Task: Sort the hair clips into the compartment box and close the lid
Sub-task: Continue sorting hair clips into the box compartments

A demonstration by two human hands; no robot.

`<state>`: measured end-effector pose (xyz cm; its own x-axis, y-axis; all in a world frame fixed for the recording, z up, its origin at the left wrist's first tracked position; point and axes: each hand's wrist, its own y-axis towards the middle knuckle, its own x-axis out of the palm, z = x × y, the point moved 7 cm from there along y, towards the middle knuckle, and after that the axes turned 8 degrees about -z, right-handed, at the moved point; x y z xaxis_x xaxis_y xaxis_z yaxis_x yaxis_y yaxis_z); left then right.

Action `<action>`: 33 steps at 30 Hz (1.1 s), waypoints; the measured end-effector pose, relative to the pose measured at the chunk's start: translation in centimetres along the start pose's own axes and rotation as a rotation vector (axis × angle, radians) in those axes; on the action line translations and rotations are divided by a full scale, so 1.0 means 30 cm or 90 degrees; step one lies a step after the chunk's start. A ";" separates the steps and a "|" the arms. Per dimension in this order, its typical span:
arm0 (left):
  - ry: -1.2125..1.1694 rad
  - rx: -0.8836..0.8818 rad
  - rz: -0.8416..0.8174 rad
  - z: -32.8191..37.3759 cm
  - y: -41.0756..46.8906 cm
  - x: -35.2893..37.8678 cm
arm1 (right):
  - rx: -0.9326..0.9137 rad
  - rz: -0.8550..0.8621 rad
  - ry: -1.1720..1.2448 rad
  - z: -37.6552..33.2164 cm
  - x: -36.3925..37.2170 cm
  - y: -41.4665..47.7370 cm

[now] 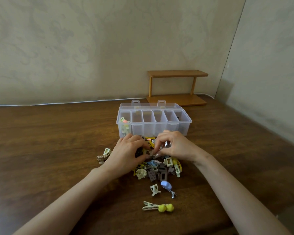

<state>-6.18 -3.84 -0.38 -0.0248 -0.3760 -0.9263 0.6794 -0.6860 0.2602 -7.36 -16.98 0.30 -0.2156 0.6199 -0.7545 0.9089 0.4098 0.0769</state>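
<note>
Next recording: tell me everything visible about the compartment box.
The compartment box is clear plastic, a long tray divided into a row of six compartments. Its lid is open, hinged back, two latch tabs sticking up. The leftmost compartment holds pale yellow clips; the rightmost shows something dark; the rest look empty. It stands upright on the wooden table, just behind the clip pile.

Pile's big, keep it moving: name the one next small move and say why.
Probably lift the left hand with the dark clips it seems to pinch and drop them in the rightmost compartment of the box: something dark already lies there, the leftmost holds yellowish clips, and the lid stands open.
</note>
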 end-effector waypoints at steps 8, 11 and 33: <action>-0.043 -0.040 0.071 -0.022 -0.002 -0.046 | 0.009 0.098 -0.036 0.008 -0.033 -0.002; -0.055 -0.079 0.109 -0.046 -0.005 -0.063 | 0.014 0.086 -0.131 0.006 -0.011 0.008; -0.062 -0.150 0.045 -0.108 0.001 -0.039 | 0.095 0.525 0.086 0.117 -0.260 -0.137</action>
<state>-3.74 -1.40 -0.18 -0.0345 -0.4840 -0.8744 0.8339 -0.4961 0.2417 -8.16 -25.84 3.57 0.5043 0.7602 -0.4097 0.8298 -0.2953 0.4736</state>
